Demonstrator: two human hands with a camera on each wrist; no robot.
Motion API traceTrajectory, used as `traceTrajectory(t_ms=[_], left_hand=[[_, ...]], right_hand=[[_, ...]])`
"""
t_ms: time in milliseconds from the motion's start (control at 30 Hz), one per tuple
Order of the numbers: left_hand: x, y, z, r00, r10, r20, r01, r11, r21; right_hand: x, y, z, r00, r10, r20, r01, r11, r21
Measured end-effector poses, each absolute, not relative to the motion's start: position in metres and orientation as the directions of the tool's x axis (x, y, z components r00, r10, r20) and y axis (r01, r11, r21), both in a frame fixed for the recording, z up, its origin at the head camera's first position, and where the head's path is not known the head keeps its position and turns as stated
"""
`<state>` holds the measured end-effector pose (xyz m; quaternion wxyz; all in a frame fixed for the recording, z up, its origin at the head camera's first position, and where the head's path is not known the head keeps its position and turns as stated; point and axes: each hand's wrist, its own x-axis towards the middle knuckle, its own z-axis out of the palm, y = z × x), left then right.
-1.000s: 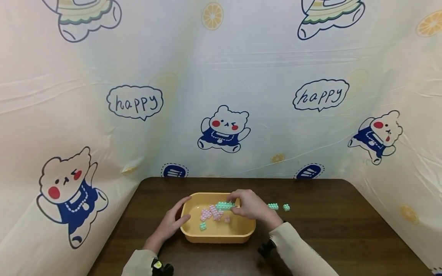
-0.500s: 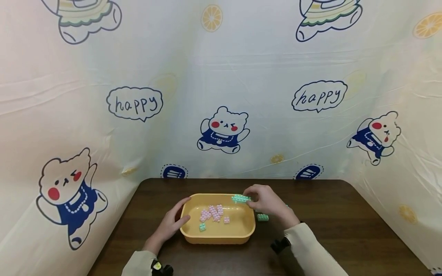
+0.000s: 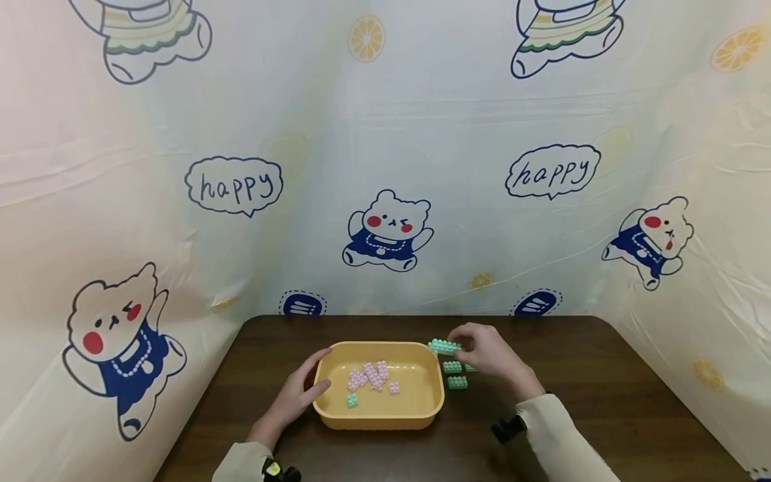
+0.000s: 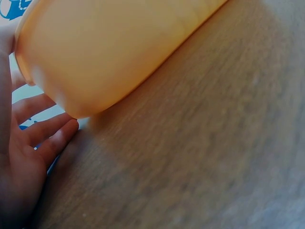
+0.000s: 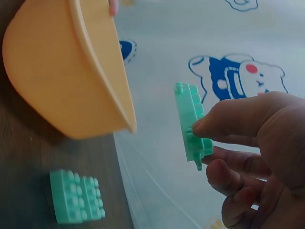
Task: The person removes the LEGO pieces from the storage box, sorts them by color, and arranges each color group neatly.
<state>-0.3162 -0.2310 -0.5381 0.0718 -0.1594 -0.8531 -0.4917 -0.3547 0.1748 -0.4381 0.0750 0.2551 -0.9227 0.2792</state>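
Observation:
My right hand point(image 3: 492, 351) pinches a long mint-green building brick point(image 3: 443, 346) between thumb and fingers, held above the table just past the tub's far right corner. Close up in the right wrist view, the brick point(image 5: 188, 121) stands on end, studs toward the fingers. The yellow tub point(image 3: 378, 423) rests on the table. My left hand point(image 3: 293, 396) holds its left end, thumb over the rim; in the left wrist view, fingers of that hand point(image 4: 33, 138) touch the outer wall. Several pink bricks point(image 3: 373, 376) and one small green brick point(image 3: 352, 400) lie inside the tub.
Green bricks point(image 3: 457, 382) lie on the dark wooden table point(image 3: 578, 402) just right of the tub, one partly hidden behind the right hand. A printed curtain point(image 3: 385, 134) hangs behind the table and along both sides.
My right hand has lifted the long green brick out of the tub and carried it right, past the rim. The left hand has stayed at the tub's left end.

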Motion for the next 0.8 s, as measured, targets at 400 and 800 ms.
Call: traceTrajectory(t_ms=[400,800], left_hand=[[-0.322,-0.236,-0.551,-0.939,0.2,0.279,0.341,0.443,0.829],[-0.321,-0.236,-0.55,-0.942,0.202,0.269,0.333,0.443,0.832]], right_hand=[[-0.36,0.206,-0.451,-0.916,-0.326,0.235,-0.402,0.747,-0.53],[-0.358,0.235,-0.477,-0.929,-0.319,0.188,-0.37,0.803,-0.467]])
